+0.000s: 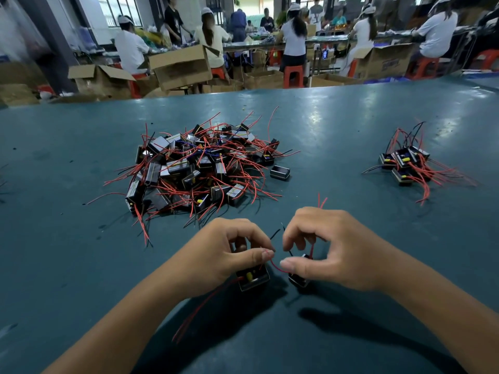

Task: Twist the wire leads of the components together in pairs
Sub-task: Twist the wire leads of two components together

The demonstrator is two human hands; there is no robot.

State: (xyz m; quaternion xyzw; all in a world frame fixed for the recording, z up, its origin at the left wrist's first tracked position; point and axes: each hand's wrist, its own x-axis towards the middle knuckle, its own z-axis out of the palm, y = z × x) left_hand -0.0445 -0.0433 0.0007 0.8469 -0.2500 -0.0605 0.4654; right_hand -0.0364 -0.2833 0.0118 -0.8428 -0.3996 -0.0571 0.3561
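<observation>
Two small black box-shaped components sit side by side on the dark green surface (324, 125), close to us, so their wires can meet. Our left hand (229, 255) curls over the left black box with the yellow part (252, 279) and pinches a thin red wire lead (275, 267) between thumb and finger. Our right hand (324, 247) arches over the right black box (298, 279), with its thumb tip touching the same red wire. We think both wrists rest low to keep the twist steady. Ahead lies a big heap of black boxes with loose red wires (199, 168), likely waiting. Far right sits a small bunch of boxes (405, 163), probably already done.
</observation>
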